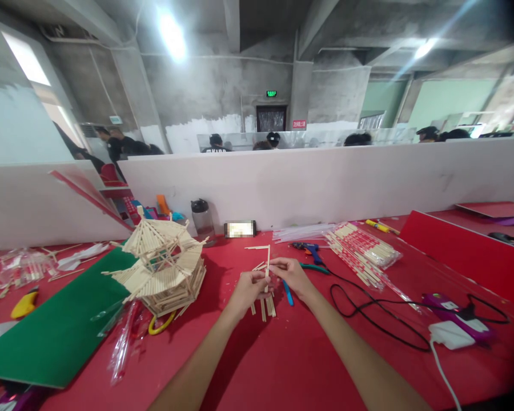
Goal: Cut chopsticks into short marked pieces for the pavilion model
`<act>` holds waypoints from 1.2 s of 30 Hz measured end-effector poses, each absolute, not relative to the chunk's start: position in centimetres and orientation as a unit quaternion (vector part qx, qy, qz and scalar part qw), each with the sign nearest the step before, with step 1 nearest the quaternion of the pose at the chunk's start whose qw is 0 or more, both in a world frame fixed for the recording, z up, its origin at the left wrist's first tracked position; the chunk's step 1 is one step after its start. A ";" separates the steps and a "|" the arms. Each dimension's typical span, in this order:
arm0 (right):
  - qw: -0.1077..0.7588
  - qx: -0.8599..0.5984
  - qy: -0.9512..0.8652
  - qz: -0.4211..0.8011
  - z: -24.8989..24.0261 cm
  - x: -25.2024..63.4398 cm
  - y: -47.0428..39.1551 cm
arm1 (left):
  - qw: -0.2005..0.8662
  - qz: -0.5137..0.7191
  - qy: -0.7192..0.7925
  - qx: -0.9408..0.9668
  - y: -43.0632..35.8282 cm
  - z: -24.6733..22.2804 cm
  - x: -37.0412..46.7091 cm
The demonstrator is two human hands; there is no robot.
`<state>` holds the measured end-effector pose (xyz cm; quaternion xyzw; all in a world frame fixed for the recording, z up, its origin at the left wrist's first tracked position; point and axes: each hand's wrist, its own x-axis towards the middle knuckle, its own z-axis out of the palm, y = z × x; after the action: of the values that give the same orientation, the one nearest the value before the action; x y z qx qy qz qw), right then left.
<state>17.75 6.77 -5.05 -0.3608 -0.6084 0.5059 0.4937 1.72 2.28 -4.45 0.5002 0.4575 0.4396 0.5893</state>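
Observation:
Two thin wooden sticks joined at a corner form an L-shaped piece [269, 256] above the table. My left hand [251, 290] pinches it near its lower end. My right hand [294, 275] has its fingertips closed on the upright stick from the other side. Below my hands lie several short wooden sticks [264, 311], partly hidden by the fingers. A blue-handled tool [288, 293] and a green handle [316, 268] are close to my right hand. To the left stands a tiered pavilion model [163, 279] built of sticks.
A blue glue gun [310, 251] lies behind my right hand, its black cable looping right to a purple power strip [458, 317]. Bagged sticks [364, 248], a bottle [203, 220], a green board [64, 319] and yellow-handled scissors [160, 324] are around. A white partition [325, 185] closes the back.

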 end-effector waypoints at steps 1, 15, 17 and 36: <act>0.491 -0.359 -0.612 0.504 -5.1 17.8 6.8 | 0.589 0.441 0.458 0.499 2.2 -4.4 1.7; 0.488 -0.363 -0.620 0.496 -5.1 18.4 7.4 | 0.585 0.467 0.447 0.490 2.8 -4.9 1.3; 0.497 -0.377 -0.609 0.490 -4.7 19.2 7.7 | 0.583 0.472 0.448 0.488 2.9 -4.8 1.1; 0.057 -0.638 -0.764 0.084 -5.3 25.6 8.5 | 0.577 0.500 0.464 0.449 2.8 -3.7 0.6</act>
<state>25.60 8.50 -5.33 -0.6375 -0.7638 0.0835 0.0565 0.63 2.75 -3.70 0.4493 0.4636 0.5001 0.5772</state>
